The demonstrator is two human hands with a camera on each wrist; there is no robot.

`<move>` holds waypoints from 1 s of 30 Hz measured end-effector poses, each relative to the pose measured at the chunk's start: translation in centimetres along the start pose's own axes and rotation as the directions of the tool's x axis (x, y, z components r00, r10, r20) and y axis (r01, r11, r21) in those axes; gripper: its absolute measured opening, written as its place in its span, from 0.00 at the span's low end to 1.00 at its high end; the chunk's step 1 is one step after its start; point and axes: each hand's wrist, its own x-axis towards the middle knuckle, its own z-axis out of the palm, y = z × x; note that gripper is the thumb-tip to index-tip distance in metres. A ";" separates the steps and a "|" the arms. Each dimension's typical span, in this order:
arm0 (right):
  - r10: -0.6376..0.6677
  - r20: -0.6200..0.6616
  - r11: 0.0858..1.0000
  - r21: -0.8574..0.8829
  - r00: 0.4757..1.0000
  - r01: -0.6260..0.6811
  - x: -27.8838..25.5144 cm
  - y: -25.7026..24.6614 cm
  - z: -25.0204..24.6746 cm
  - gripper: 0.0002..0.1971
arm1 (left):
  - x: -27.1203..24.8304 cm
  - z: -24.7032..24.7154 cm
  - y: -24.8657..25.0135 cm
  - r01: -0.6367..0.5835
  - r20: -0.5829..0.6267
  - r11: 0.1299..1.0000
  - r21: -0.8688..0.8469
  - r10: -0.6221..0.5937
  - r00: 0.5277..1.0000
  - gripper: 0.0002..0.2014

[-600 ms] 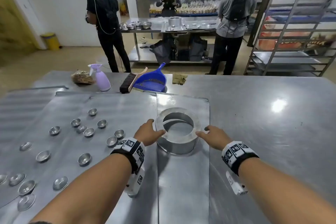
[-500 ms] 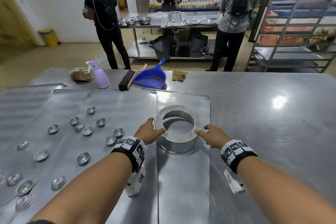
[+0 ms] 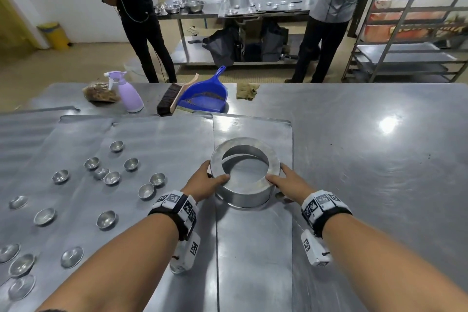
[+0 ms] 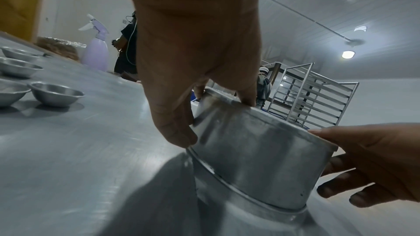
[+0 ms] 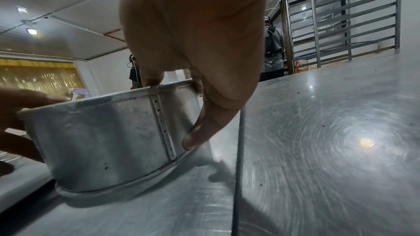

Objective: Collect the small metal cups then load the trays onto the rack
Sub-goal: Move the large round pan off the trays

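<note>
A round metal container (image 3: 244, 195) with an open top stands on a flat tray (image 3: 253, 248) in front of me. My left hand (image 3: 206, 178) grips its left side, thumb on the rim, fingers against the wall (image 4: 256, 159). My right hand (image 3: 288, 183) grips the right side the same way (image 5: 102, 141). Several small metal cups (image 3: 106, 219) lie scattered on the wider tray (image 3: 164, 149) to the left; some appear low at the left of the left wrist view (image 4: 56, 94). The rack (image 3: 410, 33) stands beyond the table at the far right.
Along the table's far edge lie a lilac spray bottle (image 3: 130, 94), a brush (image 3: 169, 101), a blue dustpan (image 3: 205, 96), a cloth (image 3: 247, 91) and a bag (image 3: 101, 92). People stand at another table behind. Bare steel tabletop (image 3: 367, 159) stretches to the right.
Both hands have closed in on the container, thumbs now lying over its rim. My head has tipped down a little. The cups have not moved.
</note>
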 end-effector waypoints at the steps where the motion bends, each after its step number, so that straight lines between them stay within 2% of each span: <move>1: -0.017 0.005 1.000 0.026 1.000 0.017 0.0 0.1 -0.1 0.27 | -0.1 0.0 0.2 -0.005 0.000 1.000 -0.029 0.005 1.000 0.26; 5: -0.122 -0.054 0.982 0.136 0.991 0.128 -0.3 0.1 -0.4 0.29 | -0.4 0.1 0.6 -0.083 -0.056 0.991 -0.101 0.078 0.995 0.29; 8: -0.190 -0.133 0.952 0.218 0.973 0.216 -1.1 -0.8 -1.1 0.32 | -1.0 -0.3 1.4 -0.139 -0.107 0.973 -0.183 0.120 0.987 0.36; 9: -0.197 -0.157 0.936 0.263 0.968 0.233 -1.4 -1.4 -1.4 0.29 | -1.4 -0.4 1.9 -0.150 -0.116 0.963 -0.224 0.127 0.985 0.37; 12: -0.167 -0.234 0.892 0.378 0.958 0.248 -2.6 -3.1 -2.2 0.09 | -2.4 -1.0 3.1 -0.186 -0.156 0.924 -0.335 0.140 0.978 0.39; 13: -0.159 -0.254 0.883 0.396 0.954 0.253 -2.9 -3.4 -2.3 0.08 | -2.9 -1.1 3.5 -0.194 -0.164 0.917 -0.348 0.145 0.976 0.40; 16: -0.165 -0.279 0.879 0.394 0.946 0.269 -4.4 -3.5 -2.2 0.17 | -4.1 -1.4 3.7 -0.178 -0.171 0.912 -0.369 0.122 0.978 0.42; 18: -0.184 -0.283 0.891 0.357 0.941 0.281 -5.2 -2.9 -2.0 0.29 | -4.9 -1.2 3.4 -0.175 -0.158 0.925 -0.337 0.127 0.979 0.41; 20: -0.188 -0.297 0.904 0.320 0.936 0.284 -5.7 -2.0 -1.6 0.42 | -6.6 -1.1 3.5 -0.162 -0.128 0.936 -0.314 0.127 0.984 0.35; 21: -0.183 -0.308 0.907 0.315 0.934 0.281 -5.9 -1.6 -1.5 0.43 | -7.5 -0.9 3.8 -0.164 -0.110 0.932 -0.324 0.135 0.985 0.30; 23: -0.169 -0.315 0.911 0.311 0.934 0.270 -6.4 -0.8 -1.2 0.42 | -9.0 -0.5 3.9 -0.163 -0.075 0.922 -0.352 0.146 0.986 0.22; 26: -0.148 -0.302 0.911 0.330 0.942 0.249 -8.1 -0.1 -0.9 0.37 | -10.1 0.5 3.1 -0.143 -0.027 0.919 -0.366 0.143 0.989 0.21; 27: -0.138 -0.298 0.905 0.350 0.945 0.243 -8.6 0.1 -0.7 0.32 | -10.3 0.7 2.6 -0.130 -0.026 0.921 -0.367 0.130 0.991 0.23; 30: -0.104 -0.281 0.899 0.384 0.954 0.211 -9.6 1.2 -0.3 0.22 | -10.1 1.8 0.8 -0.056 0.026 0.931 -0.361 0.070 0.997 0.38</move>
